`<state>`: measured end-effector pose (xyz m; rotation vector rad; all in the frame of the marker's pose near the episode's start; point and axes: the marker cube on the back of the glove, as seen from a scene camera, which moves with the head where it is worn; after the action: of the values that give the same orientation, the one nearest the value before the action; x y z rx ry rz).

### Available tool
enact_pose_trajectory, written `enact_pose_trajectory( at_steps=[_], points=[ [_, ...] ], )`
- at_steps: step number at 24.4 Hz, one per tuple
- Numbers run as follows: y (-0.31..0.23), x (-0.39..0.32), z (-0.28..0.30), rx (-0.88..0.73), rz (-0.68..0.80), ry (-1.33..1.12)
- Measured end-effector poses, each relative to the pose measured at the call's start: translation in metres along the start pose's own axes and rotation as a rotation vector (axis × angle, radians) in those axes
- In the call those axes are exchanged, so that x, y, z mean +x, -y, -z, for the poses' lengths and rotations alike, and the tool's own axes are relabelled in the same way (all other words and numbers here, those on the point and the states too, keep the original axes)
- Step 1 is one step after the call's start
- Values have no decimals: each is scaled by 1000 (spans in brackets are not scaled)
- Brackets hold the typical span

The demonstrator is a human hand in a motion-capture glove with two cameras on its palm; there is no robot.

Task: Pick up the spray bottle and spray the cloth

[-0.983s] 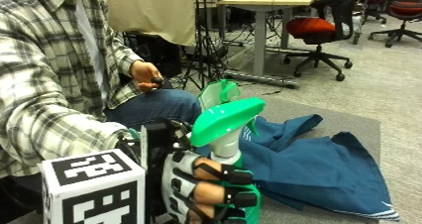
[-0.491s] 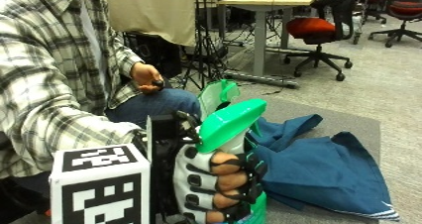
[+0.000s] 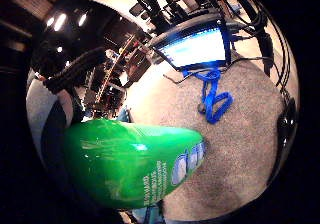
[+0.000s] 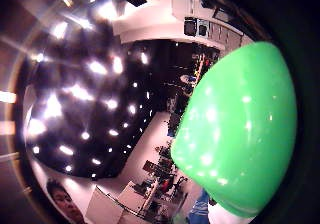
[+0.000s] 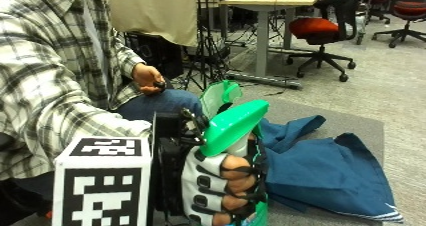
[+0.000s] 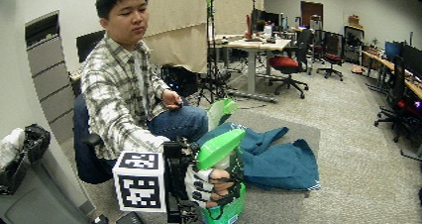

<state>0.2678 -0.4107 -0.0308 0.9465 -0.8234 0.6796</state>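
Holding the spray bottle (image 5: 233, 131), cloth not sprayed yet as far as I can tell

Gloved right hand (image 5: 223, 183) has its fingers wrapped round the green bottle's neck, lifted up near the person's lap. To its right the blue cloth (image 5: 326, 171) lies crumpled on the grey surface (image 5: 369, 126). So pickup's done, spraying's left.

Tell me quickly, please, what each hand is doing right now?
Right hand: fingers curled round the neck of the green spray bottle, holding it.
Bare left hand: by the lap, closed round a small dark object.
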Motion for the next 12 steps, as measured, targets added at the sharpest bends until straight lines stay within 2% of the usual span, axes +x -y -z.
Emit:
enact_pose_trajectory(
  at_steps=[12],
  points=[
    [0,-6,-5,-43,32,-2]
  ],
)
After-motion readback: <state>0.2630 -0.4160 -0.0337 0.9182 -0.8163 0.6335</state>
